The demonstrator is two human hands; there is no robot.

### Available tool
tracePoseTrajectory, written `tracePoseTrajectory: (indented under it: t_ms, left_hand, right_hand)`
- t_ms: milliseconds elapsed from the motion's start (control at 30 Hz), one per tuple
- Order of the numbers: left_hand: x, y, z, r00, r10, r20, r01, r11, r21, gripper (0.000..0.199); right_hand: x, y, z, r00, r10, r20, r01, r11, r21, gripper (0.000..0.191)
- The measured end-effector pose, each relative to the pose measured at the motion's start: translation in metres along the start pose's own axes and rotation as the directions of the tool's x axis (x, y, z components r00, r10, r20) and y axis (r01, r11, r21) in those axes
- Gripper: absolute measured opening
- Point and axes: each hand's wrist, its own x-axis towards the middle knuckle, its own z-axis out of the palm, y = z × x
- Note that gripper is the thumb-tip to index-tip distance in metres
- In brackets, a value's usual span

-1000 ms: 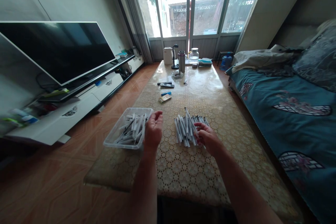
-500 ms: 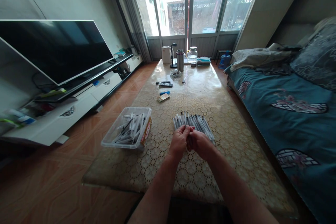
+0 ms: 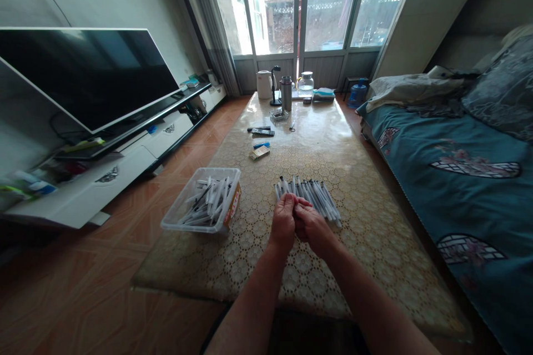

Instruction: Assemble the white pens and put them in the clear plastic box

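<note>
My left hand [image 3: 284, 222] and my right hand [image 3: 313, 223] meet over the near edge of a row of pens [image 3: 318, 199]. Both are closed, their fingertips pressed together. Whatever lies between the fingers is hidden. A dark-ended pen [image 3: 283, 182] sticks up just beyond my left hand; I cannot tell whether it is held or lies in the row. The pens are whitish with dark ends, side by side on the patterned tablecloth [image 3: 250, 266]. To the left stands a clear plastic box [image 3: 166, 223] holding many loose white pen parts [image 3: 210, 199] and a few dark pieces.
Farther up the table lie a small carton [image 3: 260, 152], a blue lighter-like object [image 3: 261, 145] and remote controls [image 3: 262, 132]. A glass ashtray [image 3: 278, 115], thermos [image 3: 286, 94], kettle [image 3: 264, 86] and glass jug [image 3: 306, 84] stand behind. A bed [image 3: 416, 144] flanks the right side.
My hands have shifted slightly left and closed more tightly together. One dark pen end near my left hand now appears farther left. The box and row stay put.
</note>
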Motion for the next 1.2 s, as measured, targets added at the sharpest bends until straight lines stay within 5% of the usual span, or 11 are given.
tracePoseTrajectory:
  t_ms: [500, 733, 867, 967, 1200]
  left_hand:
    - [-0.002, 0.003, -0.001, 0.999, 0.030, 0.030, -0.030, 0.999, -0.014, 0.031]
    - [-0.004, 0.015, 0.001, 0.998, 0.050, 0.034, -0.053, 0.992, 0.110, 0.035]
    - [-0.002, 0.014, -0.001, 0.998, 0.024, 0.054, -0.024, 1.000, -0.011, 0.031]
    - [-0.001, 0.013, -0.003, 0.999, 0.017, 0.040, -0.014, 0.997, -0.073, 0.030]
    - [0.006, 0.018, -0.011, 0.993, 0.111, -0.039, -0.109, 0.992, 0.060, 0.031]
  right_hand:
    - [-0.002, -0.003, 0.003, 1.000, 0.022, -0.005, -0.022, 1.000, 0.013, 0.041]
    - [-0.003, -0.002, 0.004, 1.000, 0.013, 0.021, -0.015, 0.998, 0.061, 0.041]
    - [-0.003, -0.001, 0.005, 0.999, -0.002, 0.035, -0.001, 0.997, 0.079, 0.040]
    - [-0.002, 0.003, 0.007, 0.998, -0.021, 0.053, 0.017, 0.998, 0.065, 0.038]
    - [-0.005, 0.002, 0.000, 0.991, 0.049, 0.123, -0.049, 0.999, -0.002, 0.038]
